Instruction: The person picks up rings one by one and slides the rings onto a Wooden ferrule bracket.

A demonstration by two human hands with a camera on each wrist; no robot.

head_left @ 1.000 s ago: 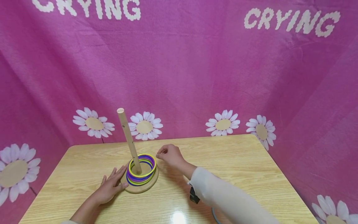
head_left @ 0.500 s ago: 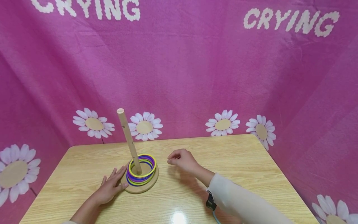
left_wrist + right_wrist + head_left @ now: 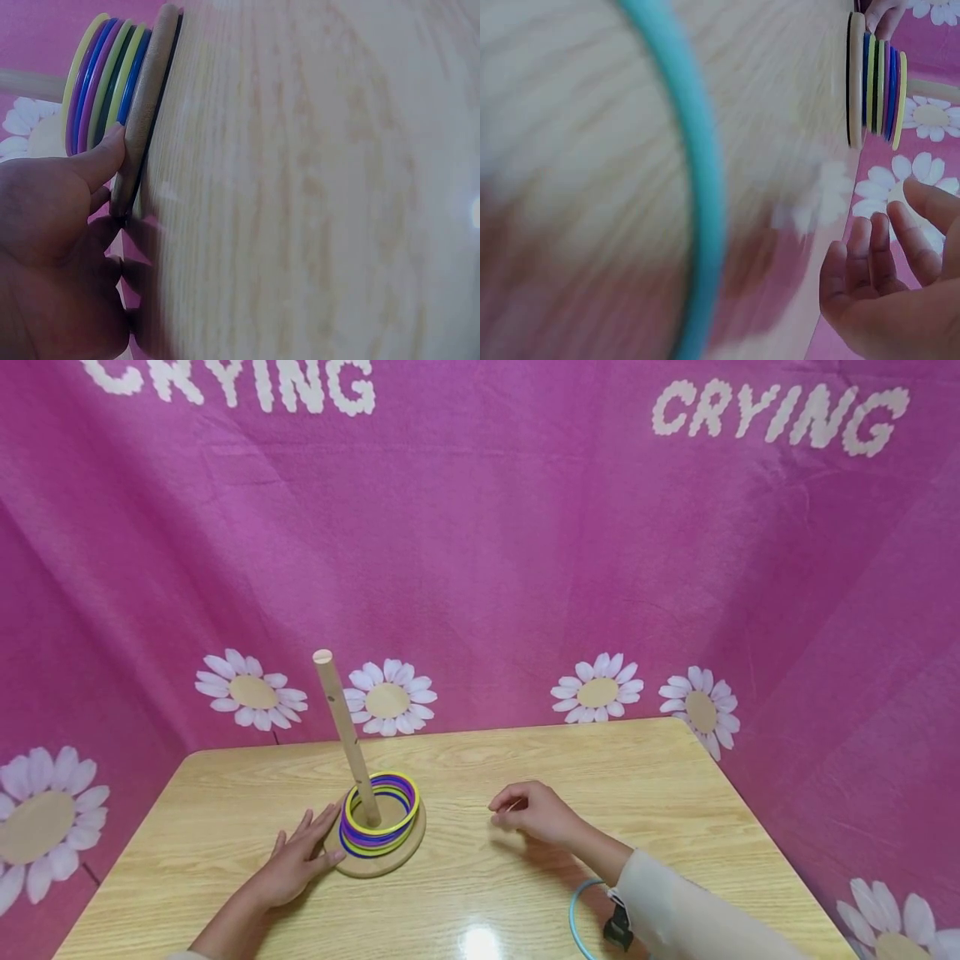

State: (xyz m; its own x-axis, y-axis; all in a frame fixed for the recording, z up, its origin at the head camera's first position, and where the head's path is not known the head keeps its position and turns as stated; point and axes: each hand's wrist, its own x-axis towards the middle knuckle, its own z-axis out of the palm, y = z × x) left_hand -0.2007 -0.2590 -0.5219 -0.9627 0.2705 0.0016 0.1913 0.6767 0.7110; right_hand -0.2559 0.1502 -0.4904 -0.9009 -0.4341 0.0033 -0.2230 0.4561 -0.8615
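A wooden ring-toss stand, a round base [image 3: 378, 867] with a tall post [image 3: 344, 727], stands at the left of the table. Several thin rings [image 3: 381, 837] in yellow, purple, blue and green lie stacked around the post. My left hand [image 3: 294, 865] rests at the base's left side, thumb touching the rim beside the rings and fingers spread fairly straight; the left wrist view shows that thumb [image 3: 105, 156] close up. Apart from the stand, my right hand [image 3: 536, 812] hovers over the table, fingers loosely curled around nothing. Under my right forearm lies a light-blue ring [image 3: 573, 914], partly hidden.
The wood-grain table [image 3: 450, 902] reaches back to a magenta cloth [image 3: 487, 568] printed with daisies and white lettering, which also hangs at both sides. A black device [image 3: 618, 928] is strapped to my right wrist.
My right hand has drawn away from the stacked rings, moving right and nearer to me. More of the light-blue ring shows. The left hand and the stand have stayed put.
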